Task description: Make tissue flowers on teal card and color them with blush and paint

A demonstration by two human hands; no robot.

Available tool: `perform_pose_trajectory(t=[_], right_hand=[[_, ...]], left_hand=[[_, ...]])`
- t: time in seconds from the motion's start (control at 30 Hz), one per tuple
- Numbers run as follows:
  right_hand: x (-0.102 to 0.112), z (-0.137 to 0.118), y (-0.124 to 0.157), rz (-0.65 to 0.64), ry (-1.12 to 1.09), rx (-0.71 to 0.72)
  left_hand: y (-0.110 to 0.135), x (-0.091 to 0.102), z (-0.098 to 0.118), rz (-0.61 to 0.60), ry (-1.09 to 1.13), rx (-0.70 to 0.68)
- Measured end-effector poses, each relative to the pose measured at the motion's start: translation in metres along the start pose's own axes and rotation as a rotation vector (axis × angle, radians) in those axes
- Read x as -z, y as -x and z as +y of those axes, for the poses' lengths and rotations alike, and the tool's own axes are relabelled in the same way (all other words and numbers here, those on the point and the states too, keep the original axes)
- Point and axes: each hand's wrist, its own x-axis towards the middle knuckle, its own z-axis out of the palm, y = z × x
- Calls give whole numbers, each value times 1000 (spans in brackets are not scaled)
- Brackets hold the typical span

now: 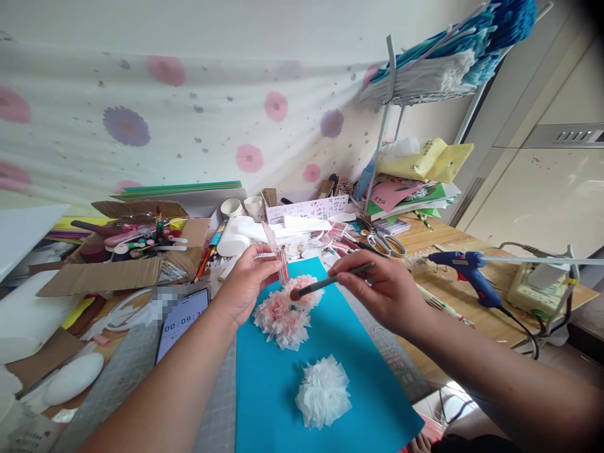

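Observation:
My right hand (377,286) is closed around the dark handle of a makeup brush (321,286). Its reddish bristle tip is at the pink-tinted ruffled paper flowers (283,321); whether it touches them I cannot tell. Between the fingers of my left hand (252,277) is a small pinkish clear case (283,264), lid up, looking like a blush compact, held just above the flowers. A white ruffled paper flower (323,393) lies nearer to me. All the flowers rest on a blue sheet (372,390).
At the left, a phone (184,321) showing a timer lies beside a cardboard box (104,277) of pens and tools. Scissors (384,242) and a blue glue gun (467,270) with a cord lie to the right. A rack (389,113) of pipe cleaners stands behind.

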Motion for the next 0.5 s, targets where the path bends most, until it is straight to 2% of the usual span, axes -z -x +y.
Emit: perform_pose_trajectory(t=[0.07,0.13,0.23,0.37,0.5], right_hand=[[-2,-1,1,-53,47,67],[-3,-2,1,-28,100,95],[-3,-4,1,13,87,89],[-3,-4,1,-101,116,100],[3,1,2,-48,204,50]], left_hand=[[0,0,0,0,0,0],[0,0,0,-3,-3,0],[1,0,1,-16,-16,9],[3,-2,2,-73,-55,55],[6,-3,3,-128,-110,102]])
